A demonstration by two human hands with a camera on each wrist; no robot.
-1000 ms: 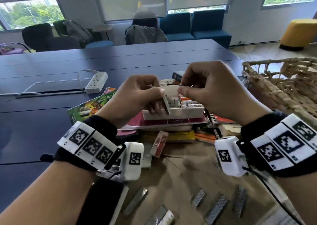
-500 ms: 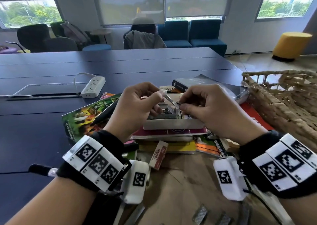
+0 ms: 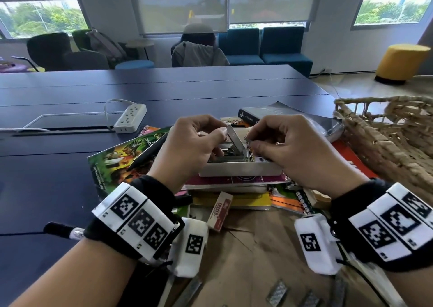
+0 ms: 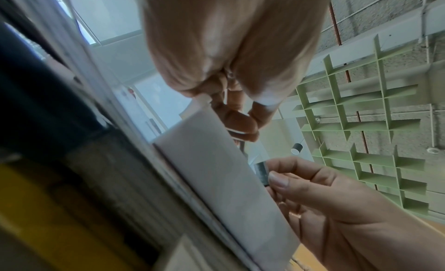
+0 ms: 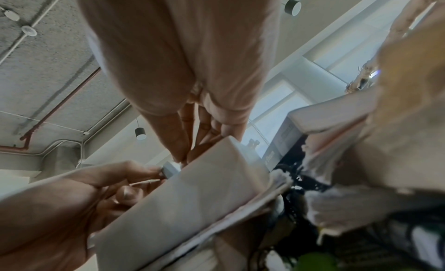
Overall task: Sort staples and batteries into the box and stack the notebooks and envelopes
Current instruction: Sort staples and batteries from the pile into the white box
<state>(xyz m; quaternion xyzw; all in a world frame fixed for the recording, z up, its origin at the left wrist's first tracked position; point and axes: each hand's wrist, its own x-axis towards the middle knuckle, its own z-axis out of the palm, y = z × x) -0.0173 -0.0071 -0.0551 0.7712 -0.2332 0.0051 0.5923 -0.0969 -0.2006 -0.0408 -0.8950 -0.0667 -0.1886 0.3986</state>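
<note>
At frame centre we pinch a staple strip [image 3: 235, 139] with our left hand [image 3: 189, 146], long axis tilted down into the white box [image 3: 241, 169] directly beneath on the notebooks [image 3: 234, 182], while our right hand [image 3: 290, 147] pinches its nearer, right-hand end.

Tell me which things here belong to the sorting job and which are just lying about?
Part of the job:
- white box
- staple strip, held by the left hand and right hand
- loose staple strips
- notebooks

Just lying about:
- power strip
- wicker basket
- eraser
- black pen
</note>
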